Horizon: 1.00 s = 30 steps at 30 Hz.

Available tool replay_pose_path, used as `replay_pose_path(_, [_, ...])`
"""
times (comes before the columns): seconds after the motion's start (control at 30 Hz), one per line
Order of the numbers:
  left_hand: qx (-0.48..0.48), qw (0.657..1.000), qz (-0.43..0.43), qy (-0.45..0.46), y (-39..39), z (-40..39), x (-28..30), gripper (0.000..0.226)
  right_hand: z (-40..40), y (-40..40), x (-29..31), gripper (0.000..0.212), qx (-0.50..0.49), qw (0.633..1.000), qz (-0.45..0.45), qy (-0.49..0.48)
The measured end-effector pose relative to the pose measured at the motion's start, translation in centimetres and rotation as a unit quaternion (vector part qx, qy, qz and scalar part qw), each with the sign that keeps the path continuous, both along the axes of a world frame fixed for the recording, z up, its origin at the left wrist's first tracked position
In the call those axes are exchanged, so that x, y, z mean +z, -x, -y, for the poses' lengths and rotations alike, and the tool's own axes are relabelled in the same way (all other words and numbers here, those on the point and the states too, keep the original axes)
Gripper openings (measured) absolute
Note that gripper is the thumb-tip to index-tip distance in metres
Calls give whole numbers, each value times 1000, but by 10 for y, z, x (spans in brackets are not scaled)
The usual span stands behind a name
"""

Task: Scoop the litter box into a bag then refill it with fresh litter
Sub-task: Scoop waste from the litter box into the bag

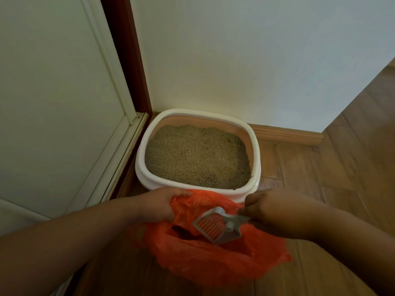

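Observation:
A white litter box (141, 165) stands in the corner, filled with tan litter (196, 157). In front of it lies an orange plastic bag (205, 259) with its mouth open. My left hand (158, 206) grips the bag's upper left edge and holds it open. My right hand (271, 212) holds the handle of a grey slotted scoop (215, 226), which is tilted over the bag's opening. The scoop's slots show orange through them and it looks empty. Something dark lies inside the bag.
A white door (53, 103) with a dark red-brown frame (128, 60) stands at the left. A white wall (245, 60) with a wooden skirting board (286, 133) runs behind the box. Wooden floor (342, 157) spreads to the right.

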State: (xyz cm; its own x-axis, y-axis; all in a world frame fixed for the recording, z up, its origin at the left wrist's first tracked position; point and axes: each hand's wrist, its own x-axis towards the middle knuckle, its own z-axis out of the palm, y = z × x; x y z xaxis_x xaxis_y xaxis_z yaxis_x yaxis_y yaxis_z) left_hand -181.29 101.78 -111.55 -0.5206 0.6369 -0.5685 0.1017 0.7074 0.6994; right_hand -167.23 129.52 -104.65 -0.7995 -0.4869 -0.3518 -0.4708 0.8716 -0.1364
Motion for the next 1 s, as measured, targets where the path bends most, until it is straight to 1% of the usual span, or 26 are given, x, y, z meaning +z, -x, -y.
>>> replay_pose_path(0.1, [-3,1000,-14,6,5,2,-6,75,-17,1,1,28,-76,996,39,34])
replay_pose_path(0.17, [5,1000,-21,11,8,3,-6,76,-28,1,3,20,-136,989,53,34])
replay_pose_path(0.27, [14,1000,-25,8,8,2,-7,76,-38,2,5,13,-236,964,83,95])
replay_pose_path(0.37, [6,1000,-28,9,8,0,-5,75,-43,0,9,13,-277,939,135,154])
replay_pose_path(0.4, [5,1000,-27,11,9,-1,-5,74,-44,0,10,16,-296,926,146,182])
replay_pose_path(0.47, [5,1000,-23,15,10,-1,-5,72,-46,1,10,21,-356,888,142,253])
replay_pose_path(0.57, [-3,999,-23,22,12,1,-7,73,-48,9,-7,16,-459,809,104,352])
replay_pose_path(0.67, [-2,999,-31,25,10,0,-3,73,-47,24,-33,20,-536,752,98,372])
replay_pose_path(0.8, [10,999,-38,7,7,-5,3,68,-33,39,-61,23,-589,703,111,383])
replay_pose_path(1.0, [18,999,-36,-8,7,-6,6,68,-16,55,-83,16,-607,672,112,409])
